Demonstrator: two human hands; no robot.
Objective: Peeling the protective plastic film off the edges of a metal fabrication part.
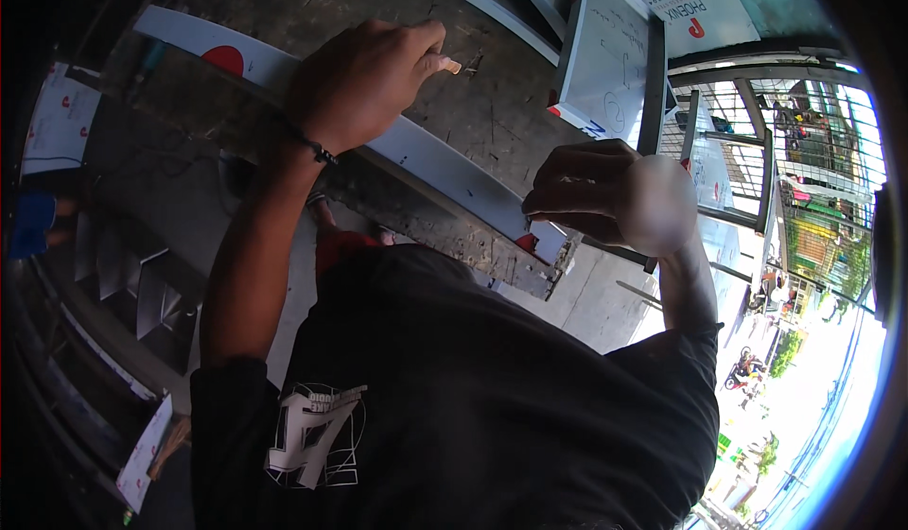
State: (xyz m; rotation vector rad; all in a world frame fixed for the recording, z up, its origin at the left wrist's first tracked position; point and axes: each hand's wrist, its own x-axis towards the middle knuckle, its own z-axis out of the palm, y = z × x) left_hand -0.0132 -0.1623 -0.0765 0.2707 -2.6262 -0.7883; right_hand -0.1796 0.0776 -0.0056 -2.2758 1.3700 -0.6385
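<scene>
A long, pale metal strip (440, 169) with a red round mark near its left end lies slantwise along the edge of a dark, worn bench top (492, 104). My left hand (364, 81) is over the strip's middle, its fingers curled in. A small tan tip shows at its thumb and forefinger; whether that is a held piece or the thumb is unclear. Close by the strip's right end, my right hand (610, 194) has its fingers bent and drawn together. Something small and dark shows by its fingertips, too small to name. Part of this hand is blurred.
White-faced metal panels with dark frames (610, 57) stand at the far right of the bench. Beyond them is a wire-mesh grille (804, 142) facing a bright street. Bent metal pieces (142, 284) lie at left, where another person's blue garment (33, 225) shows.
</scene>
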